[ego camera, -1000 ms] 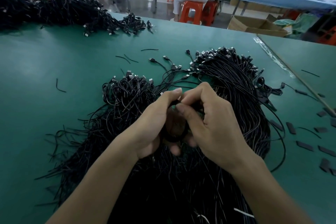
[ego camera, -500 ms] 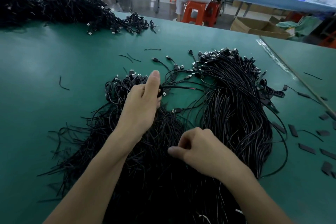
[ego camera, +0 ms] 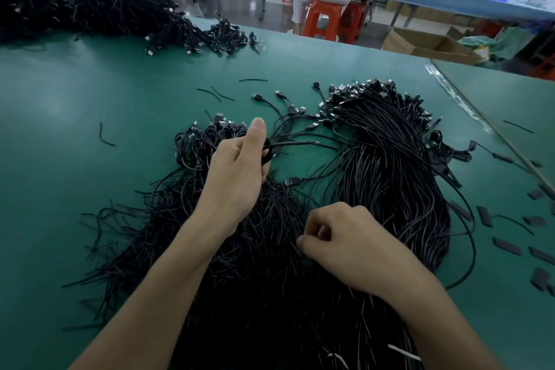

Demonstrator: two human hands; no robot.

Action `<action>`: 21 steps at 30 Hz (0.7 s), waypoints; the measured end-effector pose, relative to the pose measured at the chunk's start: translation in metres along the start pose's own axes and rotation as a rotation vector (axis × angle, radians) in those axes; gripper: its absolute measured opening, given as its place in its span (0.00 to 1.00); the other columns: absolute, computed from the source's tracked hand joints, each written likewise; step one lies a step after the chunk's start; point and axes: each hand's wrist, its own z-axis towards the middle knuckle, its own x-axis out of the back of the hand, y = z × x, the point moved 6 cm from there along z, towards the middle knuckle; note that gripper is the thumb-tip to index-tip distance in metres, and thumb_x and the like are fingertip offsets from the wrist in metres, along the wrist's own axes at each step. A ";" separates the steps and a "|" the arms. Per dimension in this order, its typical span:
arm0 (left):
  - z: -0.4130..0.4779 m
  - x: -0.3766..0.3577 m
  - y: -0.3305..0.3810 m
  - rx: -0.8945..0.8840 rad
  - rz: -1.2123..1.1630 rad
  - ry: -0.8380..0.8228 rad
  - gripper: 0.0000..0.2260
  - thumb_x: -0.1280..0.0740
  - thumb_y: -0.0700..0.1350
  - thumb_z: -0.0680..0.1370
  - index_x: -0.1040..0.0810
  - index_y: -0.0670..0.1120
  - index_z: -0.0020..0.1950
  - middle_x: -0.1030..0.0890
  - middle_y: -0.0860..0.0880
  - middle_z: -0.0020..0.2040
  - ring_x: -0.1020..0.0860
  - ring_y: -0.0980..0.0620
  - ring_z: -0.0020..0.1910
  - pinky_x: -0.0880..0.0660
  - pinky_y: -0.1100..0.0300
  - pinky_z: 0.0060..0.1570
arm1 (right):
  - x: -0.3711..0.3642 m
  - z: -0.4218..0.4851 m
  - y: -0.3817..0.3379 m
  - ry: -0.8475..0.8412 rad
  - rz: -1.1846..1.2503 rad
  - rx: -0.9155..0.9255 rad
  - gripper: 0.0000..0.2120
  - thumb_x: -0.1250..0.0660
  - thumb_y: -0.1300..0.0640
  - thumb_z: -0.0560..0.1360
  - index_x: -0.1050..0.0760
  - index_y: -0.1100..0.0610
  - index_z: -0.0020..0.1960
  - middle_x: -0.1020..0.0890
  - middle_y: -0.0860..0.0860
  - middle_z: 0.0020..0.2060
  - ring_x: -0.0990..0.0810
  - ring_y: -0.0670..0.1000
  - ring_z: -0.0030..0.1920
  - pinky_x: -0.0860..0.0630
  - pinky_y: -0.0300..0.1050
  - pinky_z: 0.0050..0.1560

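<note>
A big heap of loose black USB cables (ego camera: 387,165) lies on the green table (ego camera: 75,117). My left hand (ego camera: 237,171) grips a coiled black cable (ego camera: 268,153) at the right edge of a smaller pile of coiled cables (ego camera: 201,144). The coil's end sticks out to the right. My right hand (ego camera: 345,240) hovers low over the cable ends near me, fingers curled, thumb and forefinger pinching at a thin cable strand (ego camera: 295,231).
A long heap of black cables (ego camera: 90,12) runs along the far left. Short black strips (ego camera: 507,246) lie scattered at the right. A table seam (ego camera: 492,126) crosses the right side. Beyond the table a person sits on an orange stool (ego camera: 321,19), near cardboard boxes (ego camera: 426,45).
The hands have parted. My left hand carried the coiled cable up and left to the coiled pile. My right hand dropped back toward me onto the loose cable ends.
</note>
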 end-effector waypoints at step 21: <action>-0.018 -0.020 0.020 -0.063 -0.134 -0.332 0.22 0.47 0.54 0.85 0.15 0.49 0.53 0.32 0.53 0.20 0.39 0.56 0.17 0.41 0.68 0.20 | 0.047 -0.009 -0.031 0.323 0.390 0.396 0.07 0.26 0.59 0.73 0.19 0.50 0.37 0.22 0.46 0.28 0.29 0.42 0.26 0.34 0.32 0.29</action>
